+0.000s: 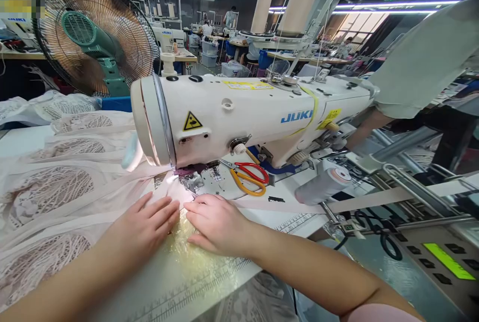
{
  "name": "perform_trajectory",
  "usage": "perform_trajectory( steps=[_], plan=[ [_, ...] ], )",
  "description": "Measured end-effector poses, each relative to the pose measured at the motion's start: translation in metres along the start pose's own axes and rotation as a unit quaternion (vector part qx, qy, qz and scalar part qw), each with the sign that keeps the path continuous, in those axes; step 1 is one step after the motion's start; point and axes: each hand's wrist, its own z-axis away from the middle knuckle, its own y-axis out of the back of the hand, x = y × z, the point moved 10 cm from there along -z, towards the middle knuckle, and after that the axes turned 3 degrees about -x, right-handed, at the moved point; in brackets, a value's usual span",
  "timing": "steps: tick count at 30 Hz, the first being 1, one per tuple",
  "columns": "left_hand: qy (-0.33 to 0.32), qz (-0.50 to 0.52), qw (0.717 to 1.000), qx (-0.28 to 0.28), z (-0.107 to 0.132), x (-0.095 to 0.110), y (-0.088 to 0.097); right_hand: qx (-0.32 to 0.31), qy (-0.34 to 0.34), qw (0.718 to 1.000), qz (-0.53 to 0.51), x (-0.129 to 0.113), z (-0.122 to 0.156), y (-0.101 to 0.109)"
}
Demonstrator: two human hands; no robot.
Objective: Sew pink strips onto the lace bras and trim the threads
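Under the head of a white sewing machine lies a pale fabric piece with a shiny yellowish lower part. My left hand rests on its left side, fingers stretched forward and lying flat. On the other side, my right hand presses the fabric with slightly bent fingers, its thumb apart from them. Both sets of fingertips are just in front of the needle area. Red-and-orange-handled scissors lie on the machine bed behind my right hand. The fabric beneath my palms is hidden.
Several pale lace pieces spread over the left of the table. A large fan stands behind them. To the right are a grey thread cone, metal rails and a control box. A person's sleeve reaches behind the machine.
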Motion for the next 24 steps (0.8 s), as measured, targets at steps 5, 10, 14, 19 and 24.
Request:
perform_trajectory(
  steps=[5,10,14,19,24],
  plan=[
    [0.048,0.029,0.998,-0.034,0.003,-0.018,-0.019,-0.021,-0.017,1.000,0.012,0.000,-0.005,-0.005],
    [0.045,0.026,0.997,-0.056,0.003,-0.030,-0.025,-0.030,-0.018,0.999,0.002,0.000,-0.006,-0.006],
    [0.023,0.017,0.997,-0.066,0.001,-0.039,-0.026,-0.033,-0.015,0.999,0.002,0.000,-0.006,-0.005],
    [0.005,-0.009,0.999,-0.053,-0.003,-0.049,-0.027,-0.035,-0.010,0.999,0.005,0.000,-0.005,-0.004],
    [0.023,-0.054,0.997,-0.047,-0.015,-0.046,-0.004,-0.032,-0.003,0.999,0.003,0.002,-0.004,-0.008]
  ],
)
